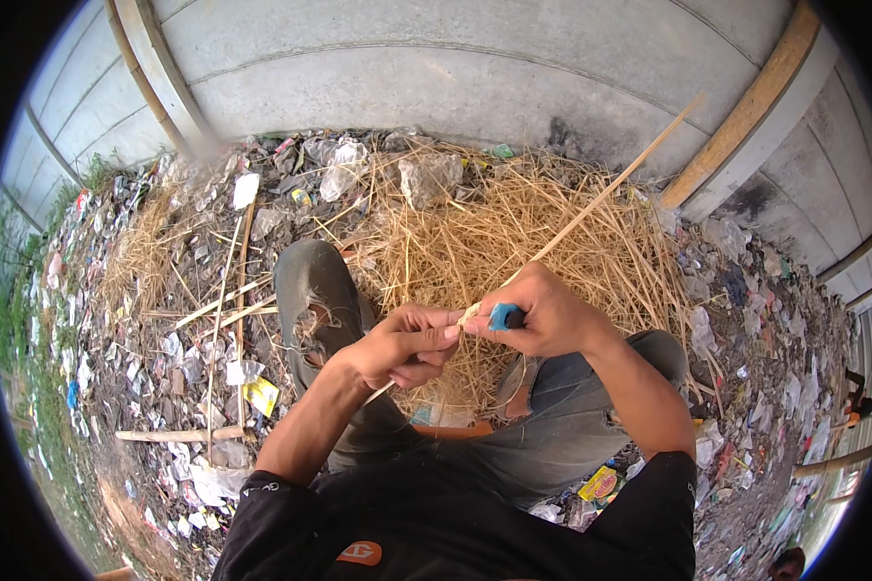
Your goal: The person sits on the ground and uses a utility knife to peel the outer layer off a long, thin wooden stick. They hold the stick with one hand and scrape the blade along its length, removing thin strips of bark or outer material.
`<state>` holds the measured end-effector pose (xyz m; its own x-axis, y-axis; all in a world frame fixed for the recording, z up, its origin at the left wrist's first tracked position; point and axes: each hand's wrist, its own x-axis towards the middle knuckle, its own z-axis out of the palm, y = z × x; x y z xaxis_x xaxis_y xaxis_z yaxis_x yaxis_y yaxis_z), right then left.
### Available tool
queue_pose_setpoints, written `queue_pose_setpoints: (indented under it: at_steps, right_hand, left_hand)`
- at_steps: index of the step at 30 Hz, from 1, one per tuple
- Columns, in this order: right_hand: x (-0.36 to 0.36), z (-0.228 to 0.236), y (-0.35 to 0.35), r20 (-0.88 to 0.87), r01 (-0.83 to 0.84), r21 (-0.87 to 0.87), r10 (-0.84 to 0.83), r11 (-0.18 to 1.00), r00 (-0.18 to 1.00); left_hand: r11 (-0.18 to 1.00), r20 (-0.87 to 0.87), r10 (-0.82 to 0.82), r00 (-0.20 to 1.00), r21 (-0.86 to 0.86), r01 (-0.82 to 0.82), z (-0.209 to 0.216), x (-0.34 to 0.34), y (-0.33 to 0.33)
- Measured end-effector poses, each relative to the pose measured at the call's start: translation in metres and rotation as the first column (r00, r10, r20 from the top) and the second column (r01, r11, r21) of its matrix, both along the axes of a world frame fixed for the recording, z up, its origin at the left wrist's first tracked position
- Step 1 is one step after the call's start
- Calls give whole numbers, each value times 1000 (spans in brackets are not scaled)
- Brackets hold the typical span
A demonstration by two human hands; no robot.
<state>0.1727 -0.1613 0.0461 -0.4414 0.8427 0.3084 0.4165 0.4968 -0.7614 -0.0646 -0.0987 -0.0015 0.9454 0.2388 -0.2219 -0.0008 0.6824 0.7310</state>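
Observation:
A long, pale bamboo strip slants from the upper right down through both hands, and its thin lower end shows below the left one. My left hand is closed, pinching the strip between thumb and fingers. Close against it, my right hand is wrapped around a tool with a blue and dark handle; its working end is hidden by the fingers. Pale curled shavings bunch up on the strip where the two hands meet. Under the hands lies a heap of straw-coloured shavings.
My bent knees in torn trousers flank the heap. Several sticks lie at left on litter-strewn ground. A concrete wall with leaning poles stands behind. At the lower right edge, part of a person's head shows.

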Motion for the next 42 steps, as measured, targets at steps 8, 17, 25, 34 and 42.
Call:
queue_pose_setpoints:
  at_steps: [8,17,25,34,42]
  right_hand:
    - [2,3,-1,-8,-27,-3,27,1000,1000]
    - [2,0,4,31,-59,15,59,998,998]
    - [2,12,4,-151,443,-30,-442,896,884]
    - [-14,-26,5,71,417,86,-423,905,903]
    - [-44,-22,2,69,378,93,-385,921,920]
  left_hand:
    - [942,167,-107,980,-297,154,-25,6,1]
    - [842,376,-129,918,-447,301,-53,11,1]
    - [717,64,413,908,592,-368,3,8,4]
    - [568,94,535,840,696,-440,27,15,16]
    - [537,113,570,814,699,-473,20,23,7]
